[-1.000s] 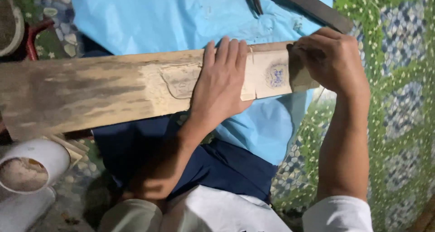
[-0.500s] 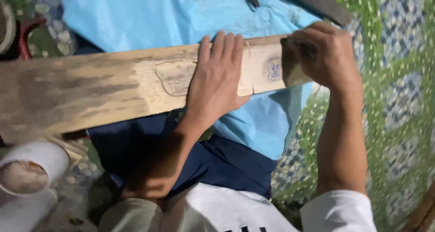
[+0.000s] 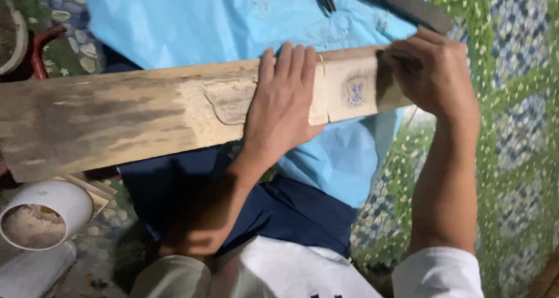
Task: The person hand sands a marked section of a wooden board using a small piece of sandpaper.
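1. Looking down in the head view: wooden plank (image 3: pixel 116 120) lies across the lap, over blue sheet (image 3: pixel 221 24).
2. Left hand (image 3: pixel 285 103) lies flat and spread on the plank, palm down, gripping nothing.
3. Right hand (image 3: pixel 437 80) is curled at the plank's right end; fingers closed, what they pinch is hidden.
4. Blue stamp mark (image 3: pixel 353 91) sits on the plank between the hands.
5. White pipe (image 3: pixel 43 216) lower left; dark bar (image 3: pixel 402 4) top, on the sheet.
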